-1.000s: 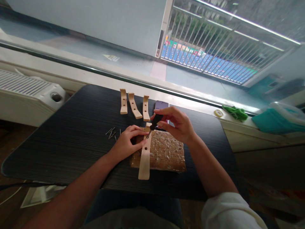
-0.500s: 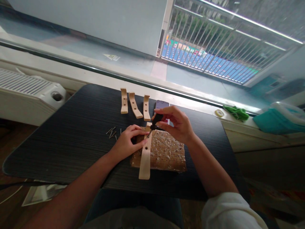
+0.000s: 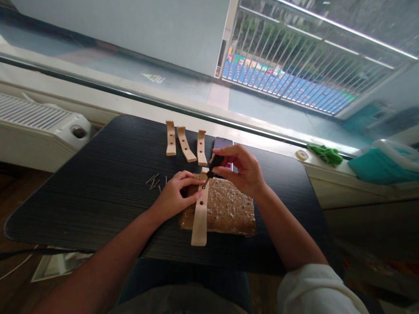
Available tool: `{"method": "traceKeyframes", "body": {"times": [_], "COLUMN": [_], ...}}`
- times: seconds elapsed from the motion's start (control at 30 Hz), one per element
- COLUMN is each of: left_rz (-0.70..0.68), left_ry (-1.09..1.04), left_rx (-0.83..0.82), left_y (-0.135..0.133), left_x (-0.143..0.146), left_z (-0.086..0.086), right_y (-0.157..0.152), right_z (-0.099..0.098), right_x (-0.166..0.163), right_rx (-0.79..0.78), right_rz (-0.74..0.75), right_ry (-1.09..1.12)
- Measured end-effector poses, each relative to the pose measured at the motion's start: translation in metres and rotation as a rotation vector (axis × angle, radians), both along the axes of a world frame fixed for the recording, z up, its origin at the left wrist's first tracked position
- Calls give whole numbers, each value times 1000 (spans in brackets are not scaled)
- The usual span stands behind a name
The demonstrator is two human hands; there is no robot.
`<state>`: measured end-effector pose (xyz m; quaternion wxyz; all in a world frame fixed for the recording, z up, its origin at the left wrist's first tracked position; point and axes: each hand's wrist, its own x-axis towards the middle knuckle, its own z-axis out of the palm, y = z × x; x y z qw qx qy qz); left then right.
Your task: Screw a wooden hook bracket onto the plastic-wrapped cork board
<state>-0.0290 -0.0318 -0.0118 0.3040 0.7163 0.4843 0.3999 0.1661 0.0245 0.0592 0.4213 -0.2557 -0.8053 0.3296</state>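
My right hand (image 3: 241, 169) grips the black handle of a screwdriver (image 3: 216, 163), tilted with its tip down at the upper hole of a pale wooden hook (image 3: 199, 224). That hook lies across a brown block wrapped in clear plastic (image 3: 231, 207), its surface pitted with small holes. The hook's lower hole shows bare. My left hand (image 3: 178, 192) steadies the hook, thumb and fingers closed on its edges around the screwdriver tip. Whether a screw sits under the tip is too small to tell.
Three more wooden hooks (image 3: 183, 145) lie at the back of the dark table (image 3: 108, 183). Several loose screws (image 3: 153, 180) are left of my left hand. A phone (image 3: 223, 143) lies behind my right hand. Tape (image 3: 301, 155) and a green cloth (image 3: 324, 155) rest on the sill.
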Motion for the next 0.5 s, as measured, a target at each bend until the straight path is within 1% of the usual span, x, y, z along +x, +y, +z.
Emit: {"method": "traceKeyframes", "body": {"times": [0.5], "left_rz": [-20], "left_ry": [1], "left_rx": [20], "left_y": [0], "left_x": [-1], "left_z": [-3], "right_y": [0], "right_z": [-8], "right_x": [-5], "right_rx": [2], "right_rz": [-13], "right_ry": [57]}}
